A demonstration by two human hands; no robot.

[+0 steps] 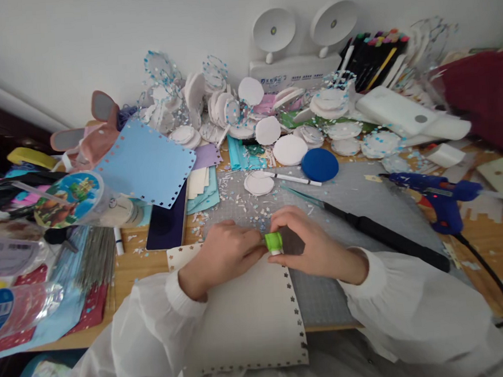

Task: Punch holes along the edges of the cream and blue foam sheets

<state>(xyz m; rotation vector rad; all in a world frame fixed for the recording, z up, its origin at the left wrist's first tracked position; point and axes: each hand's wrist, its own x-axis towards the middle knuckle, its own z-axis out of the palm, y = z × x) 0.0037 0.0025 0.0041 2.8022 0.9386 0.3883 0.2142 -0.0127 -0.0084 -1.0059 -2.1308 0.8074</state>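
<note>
Right hand [320,250] is clamping a green punch [274,242] at the far right corner of the cream sheet [247,315], just right of the left hand [225,250], curled over it, grip unclear.

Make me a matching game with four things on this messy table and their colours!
Things:
1. punch
2. glue gun
3. mat
4. lamps

Colours:
A. white
B. green
C. grey
D. blue

Right pairs: 1-B, 2-D, 3-C, 4-A
</note>
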